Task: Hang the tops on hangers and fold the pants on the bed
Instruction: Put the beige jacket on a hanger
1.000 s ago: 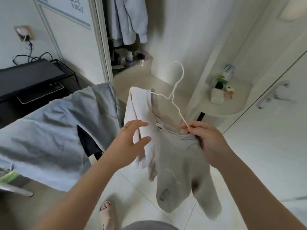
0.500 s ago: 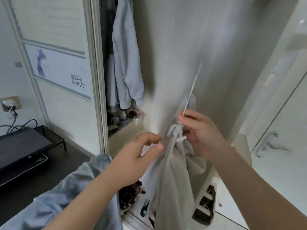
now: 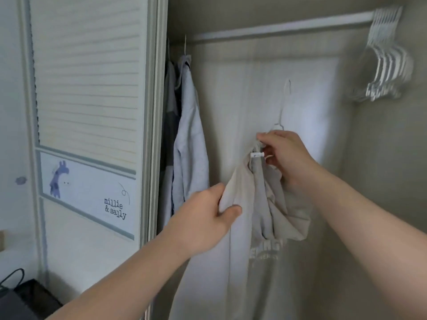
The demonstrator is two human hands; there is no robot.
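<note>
- Pinching a fold at the left edge of the top (image 3: 261, 227), the left hand (image 3: 208, 218) has its grip closed on the cloth between thumb and fingers.
- Just above and to the right, the right hand (image 3: 286, 158) has its grip curled round the bunched neck of the top and the base of the hanger (image 3: 283, 105). A small white peg-like end pokes out beside the fingers.
- The top is held in the air in front of the open wardrobe, hanging twisted and gathered below the right hand. It is pale beige-grey with faded white lettering on the chest, too blurred to read.
- It looks soft, limp and light, so it will likely sag wherever it is not held. The shoulder seams or the neckline seem the best places to take hold, so the cloth can be spread along the hanger's arms.
- The hanger is thin, white and stiff, and probably smooth enough for cloth to slip off. Its hook stands up above the right hand, well below the rail (image 3: 277, 28) and not on it.
- Farther back, a blue-grey garment (image 3: 187, 135) hangs at the rail's left end.
- A cluster of spare white hangers (image 3: 388, 61) hangs at the rail's right end.
</note>
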